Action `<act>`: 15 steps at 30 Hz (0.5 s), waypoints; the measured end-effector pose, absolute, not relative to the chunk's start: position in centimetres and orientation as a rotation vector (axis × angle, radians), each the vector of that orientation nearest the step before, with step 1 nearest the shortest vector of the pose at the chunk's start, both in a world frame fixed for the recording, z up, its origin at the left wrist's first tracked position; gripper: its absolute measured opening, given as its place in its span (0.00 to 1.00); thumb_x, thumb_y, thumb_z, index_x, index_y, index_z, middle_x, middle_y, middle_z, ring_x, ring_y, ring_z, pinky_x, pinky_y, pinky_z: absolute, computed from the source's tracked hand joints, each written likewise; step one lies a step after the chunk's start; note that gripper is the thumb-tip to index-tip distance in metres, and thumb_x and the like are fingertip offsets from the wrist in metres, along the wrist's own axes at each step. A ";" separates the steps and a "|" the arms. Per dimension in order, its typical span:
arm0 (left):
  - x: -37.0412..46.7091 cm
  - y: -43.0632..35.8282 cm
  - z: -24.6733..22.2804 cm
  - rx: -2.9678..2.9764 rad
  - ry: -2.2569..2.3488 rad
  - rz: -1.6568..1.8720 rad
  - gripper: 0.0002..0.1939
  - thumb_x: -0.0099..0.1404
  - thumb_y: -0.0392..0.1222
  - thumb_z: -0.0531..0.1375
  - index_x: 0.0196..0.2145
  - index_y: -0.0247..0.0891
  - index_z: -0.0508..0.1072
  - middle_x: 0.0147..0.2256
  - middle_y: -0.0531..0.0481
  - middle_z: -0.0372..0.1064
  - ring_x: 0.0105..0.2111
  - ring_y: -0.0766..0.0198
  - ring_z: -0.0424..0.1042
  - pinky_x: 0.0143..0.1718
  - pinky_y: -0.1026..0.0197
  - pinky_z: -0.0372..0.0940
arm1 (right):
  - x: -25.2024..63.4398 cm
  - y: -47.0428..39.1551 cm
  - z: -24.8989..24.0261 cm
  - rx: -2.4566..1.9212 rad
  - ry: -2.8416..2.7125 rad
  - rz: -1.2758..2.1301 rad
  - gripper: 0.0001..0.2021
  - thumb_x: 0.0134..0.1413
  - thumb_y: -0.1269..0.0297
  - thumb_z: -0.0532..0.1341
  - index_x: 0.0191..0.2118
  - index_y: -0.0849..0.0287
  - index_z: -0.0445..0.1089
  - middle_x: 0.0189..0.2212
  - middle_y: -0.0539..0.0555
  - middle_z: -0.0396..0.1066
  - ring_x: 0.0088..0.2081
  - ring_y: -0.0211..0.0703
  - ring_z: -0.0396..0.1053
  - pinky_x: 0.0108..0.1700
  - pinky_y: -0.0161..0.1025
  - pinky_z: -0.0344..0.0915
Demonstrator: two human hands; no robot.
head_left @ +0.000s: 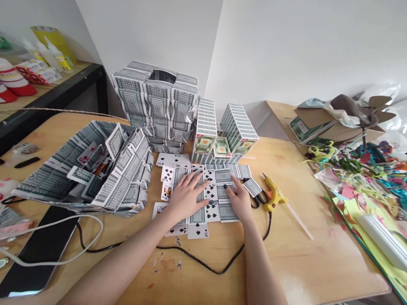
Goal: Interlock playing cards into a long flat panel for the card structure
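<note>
- Cards (210, 177): lay in an overlapping patchwork on the surface (200, 291); ragged edges suggested partial completion.
- Left hand (184, 200): rested on cards, fingers spread, gripping nothing.
- Right hand (239, 200): touched cards, fingers parted, no grip apparent.
- Bin (124, 178), tower (158, 106): stood assembled.
- Unclear: cards beneath palms; any gluing.

Both forearms are extended forward from the lower edge of the view. The left hand (187, 194) is laid palm down, fingers spread; the right hand (239, 200) is held palm down, angled inward, just beside it.
</note>
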State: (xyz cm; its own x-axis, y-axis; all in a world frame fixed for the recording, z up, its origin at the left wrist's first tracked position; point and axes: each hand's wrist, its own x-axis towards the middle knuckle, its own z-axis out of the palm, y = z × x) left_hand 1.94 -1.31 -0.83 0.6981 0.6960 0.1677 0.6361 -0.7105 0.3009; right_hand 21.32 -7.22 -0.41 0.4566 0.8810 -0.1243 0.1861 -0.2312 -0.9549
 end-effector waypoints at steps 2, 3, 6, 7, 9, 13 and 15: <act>2.0 -1.3 -0.9 2.691 1.076 0.403 0.29 0.61 0.60 0.48 0.58 0.51 0.54 0.62 0.54 0.42 0.62 0.52 0.40 0.60 0.46 0.43 | 21.3 -7.3 -0.4 -1.725 -0.940 0.860 0.32 0.44 0.55 0.60 0.57 0.61 0.58 0.33 0.55 0.73 0.35 0.49 0.69 0.37 0.44 0.66; 2.0 -1.3 -1.0 2.692 1.078 0.406 0.29 0.61 0.60 0.48 0.58 0.51 0.54 0.62 0.54 0.42 0.62 0.52 0.40 0.60 0.46 0.42 | 21.3 -7.3 -0.3 -1.734 -0.943 0.859 0.33 0.44 0.55 0.60 0.57 0.61 0.58 0.32 0.54 0.73 0.35 0.48 0.69 0.37 0.44 0.66; 2.0 -1.3 -1.0 2.697 1.078 0.412 0.29 0.61 0.60 0.48 0.58 0.51 0.54 0.62 0.54 0.43 0.62 0.52 0.40 0.60 0.46 0.42 | 21.3 -7.3 -0.4 -1.731 -0.937 0.840 0.33 0.44 0.55 0.60 0.57 0.61 0.59 0.30 0.53 0.73 0.33 0.47 0.69 0.35 0.43 0.66; 2.0 -1.3 -1.0 2.698 1.076 0.414 0.29 0.61 0.60 0.48 0.59 0.50 0.54 0.62 0.53 0.43 0.61 0.52 0.40 0.60 0.46 0.42 | 21.2 -7.3 -0.4 -1.728 -0.929 0.827 0.33 0.43 0.55 0.60 0.57 0.60 0.59 0.29 0.53 0.73 0.32 0.47 0.69 0.35 0.43 0.66; 2.0 -1.4 -1.0 2.699 1.073 0.417 0.29 0.61 0.60 0.48 0.59 0.50 0.54 0.62 0.53 0.44 0.61 0.51 0.41 0.60 0.45 0.43 | 21.1 -7.3 -0.5 -1.732 -0.915 0.804 0.33 0.43 0.55 0.61 0.56 0.60 0.60 0.30 0.53 0.73 0.31 0.46 0.69 0.34 0.42 0.66; 1.9 -1.4 -0.8 2.698 1.073 0.410 0.30 0.61 0.60 0.48 0.59 0.50 0.54 0.62 0.54 0.43 0.61 0.51 0.41 0.60 0.45 0.42 | 21.0 -7.4 -0.4 -1.723 -0.903 0.794 0.31 0.42 0.55 0.61 0.56 0.59 0.61 0.33 0.54 0.74 0.32 0.47 0.69 0.34 0.43 0.66; 1.9 -1.4 -0.8 2.695 1.071 0.406 0.30 0.61 0.61 0.47 0.59 0.51 0.53 0.62 0.54 0.43 0.61 0.51 0.41 0.60 0.45 0.42 | 20.9 -7.4 -0.4 -1.712 -0.887 0.801 0.31 0.43 0.56 0.61 0.55 0.59 0.62 0.35 0.55 0.74 0.34 0.48 0.69 0.35 0.43 0.66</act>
